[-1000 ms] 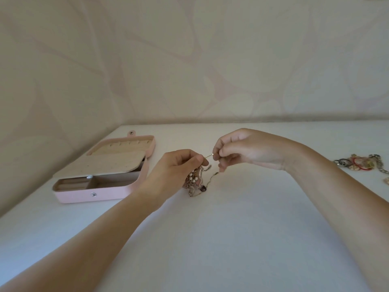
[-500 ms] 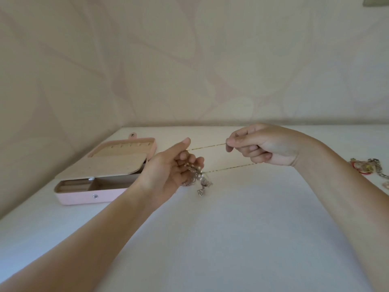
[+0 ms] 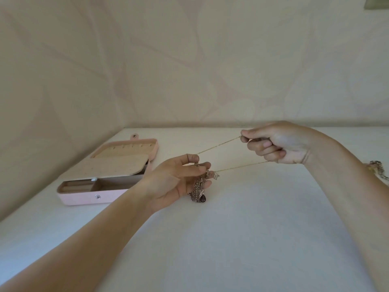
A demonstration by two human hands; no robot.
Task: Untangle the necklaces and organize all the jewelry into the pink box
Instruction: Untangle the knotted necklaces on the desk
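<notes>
Left hand [image 3: 179,182] pinching tangled necklaces [image 3: 199,189], right hand [image 3: 275,143] fisted — gold chain [image 3: 219,145] taut

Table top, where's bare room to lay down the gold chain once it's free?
The white table is bare in front of both hands and between the forearms. It is crowded left by the open pink jewelry box and at the right edge by loose jewelry.

White table [image 3: 231,239] runs back into a corner. Beige wall [image 3: 189,60] with a faint pale leaf pattern on two sides. Dark object [image 3: 377,2] cut off at top right.
</notes>
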